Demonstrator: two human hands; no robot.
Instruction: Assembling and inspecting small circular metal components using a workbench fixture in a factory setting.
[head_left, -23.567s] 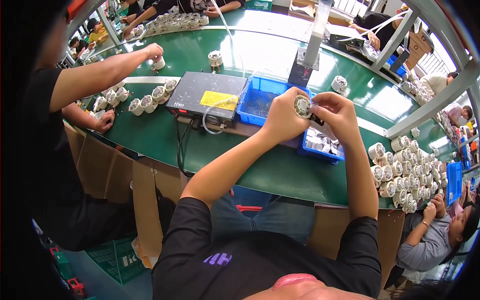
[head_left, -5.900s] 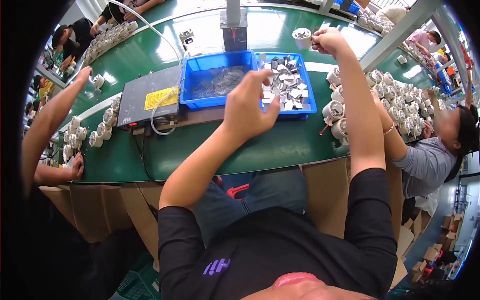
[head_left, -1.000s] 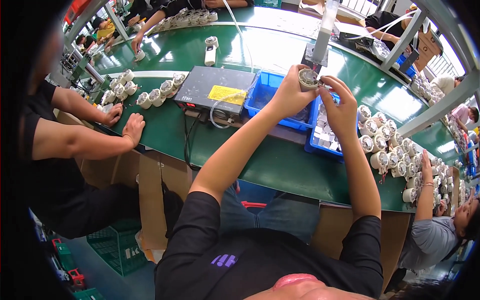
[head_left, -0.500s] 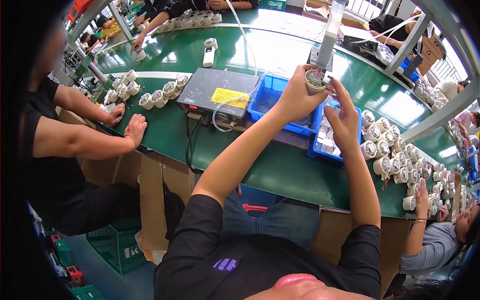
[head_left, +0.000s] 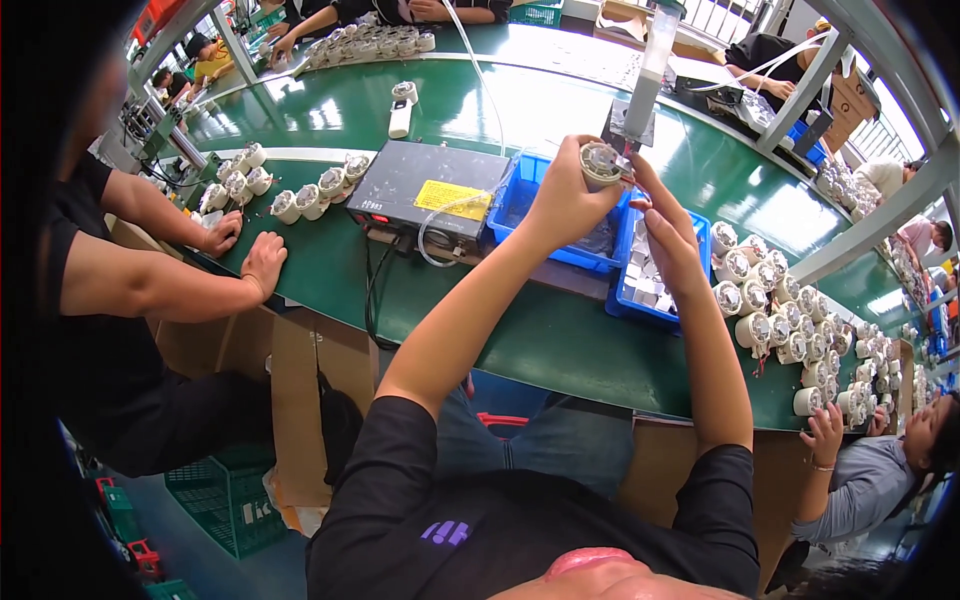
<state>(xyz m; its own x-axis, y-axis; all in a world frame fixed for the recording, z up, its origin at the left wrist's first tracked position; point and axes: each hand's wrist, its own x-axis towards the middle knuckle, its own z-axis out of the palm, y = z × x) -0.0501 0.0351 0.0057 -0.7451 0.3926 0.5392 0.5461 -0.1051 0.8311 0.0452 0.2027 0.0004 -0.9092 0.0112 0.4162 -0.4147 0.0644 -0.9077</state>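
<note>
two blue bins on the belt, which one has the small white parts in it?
The right bin, under the right hand: small white parts fill it. The left bin, beside the grey box, shows none.

Glossy green table [head_left: 560,340], blue plastic bins [head_left: 640,300], matt grey metal box [head_left: 420,185]

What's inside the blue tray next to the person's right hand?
The blue tray holds a heap of small pale grey parts. The right hand hovers over its near end and hides what lies beneath it. The parts are too small to identify.
</note>
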